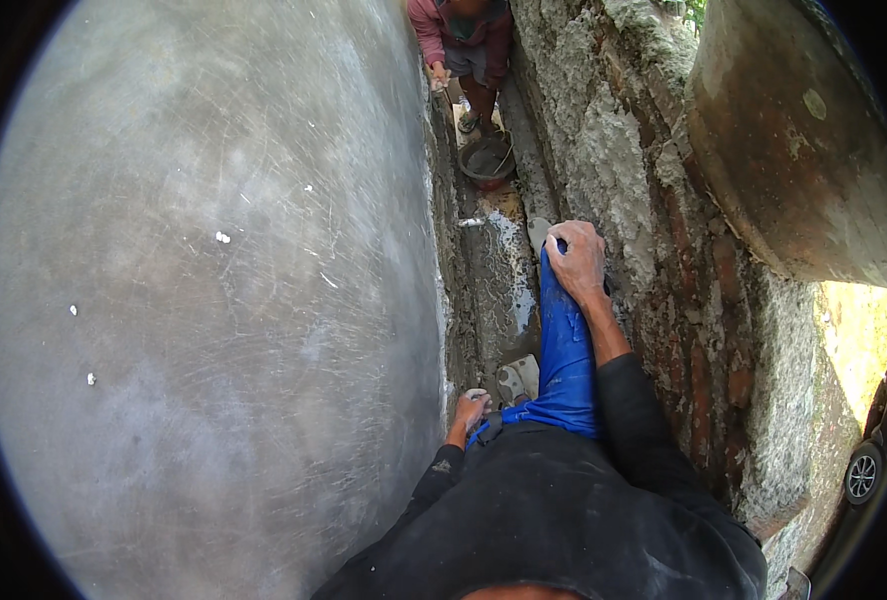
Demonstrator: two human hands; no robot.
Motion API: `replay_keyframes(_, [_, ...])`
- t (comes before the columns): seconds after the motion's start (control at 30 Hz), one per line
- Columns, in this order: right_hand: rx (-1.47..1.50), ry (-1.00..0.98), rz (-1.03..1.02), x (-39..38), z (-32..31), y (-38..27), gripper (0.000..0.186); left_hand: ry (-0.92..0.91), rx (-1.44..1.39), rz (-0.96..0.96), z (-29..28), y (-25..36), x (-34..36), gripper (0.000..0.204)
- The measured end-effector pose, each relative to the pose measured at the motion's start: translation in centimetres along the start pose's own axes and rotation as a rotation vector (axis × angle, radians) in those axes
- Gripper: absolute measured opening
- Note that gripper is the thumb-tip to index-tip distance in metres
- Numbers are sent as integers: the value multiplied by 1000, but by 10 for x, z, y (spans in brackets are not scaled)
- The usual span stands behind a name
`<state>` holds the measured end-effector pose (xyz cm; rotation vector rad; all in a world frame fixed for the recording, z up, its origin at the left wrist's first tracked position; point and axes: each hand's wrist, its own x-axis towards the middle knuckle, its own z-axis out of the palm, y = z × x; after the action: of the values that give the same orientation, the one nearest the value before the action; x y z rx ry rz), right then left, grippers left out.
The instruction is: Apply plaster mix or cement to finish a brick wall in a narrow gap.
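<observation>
My right hand, dusted with pale powder, is at my raised knee. Its thumb and fingers curl together on the cloth of my blue trousers. Just beyond the fingertips shows a flat grey shape, whose kind I cannot tell. My left hand is low at my hip, close to the smooth grey wall. Its fingers are curled, and whatever they may hold is hidden. Beside the trousers, a pale shoe rests on the narrow ledge.
Ahead in the narrow gap stands another person in a maroon top, beside a round bucket of grey mix. A rough brick wall runs along my right, with a large curved concrete piece jutting over it. Below right is a car wheel.
</observation>
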<state>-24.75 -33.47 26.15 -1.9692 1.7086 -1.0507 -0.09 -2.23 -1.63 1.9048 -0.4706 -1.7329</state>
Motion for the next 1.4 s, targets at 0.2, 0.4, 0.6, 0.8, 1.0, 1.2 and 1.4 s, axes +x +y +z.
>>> replay_keyframes(0.2, [-2,13,-4,0,0,0,13,8,2,0,0,2,1,31])
replay_keyframes(0.4, [19,20,-10,1,-1,-1,13,18,-65,36,1,2,-1,30])
replay_keyframes(0.6, [8,34,-19,1,-1,0,12,5,-11,-9,2,14,-8,30])
replay_keyframes(0.8, [12,25,-20,2,-1,-2,13,9,-92,32,1,7,-4,31])
replay_keyframes(1.0, [14,24,-22,0,1,1,13,-3,-37,-3,1,8,-5,31])
replay_keyframes(1.2, [12,25,-35,1,1,1,13,16,-56,9,3,10,-6,32])
replay_keyframes(1.4, [9,25,-37,0,2,2,12,30,25,-6,2,12,-8,32])
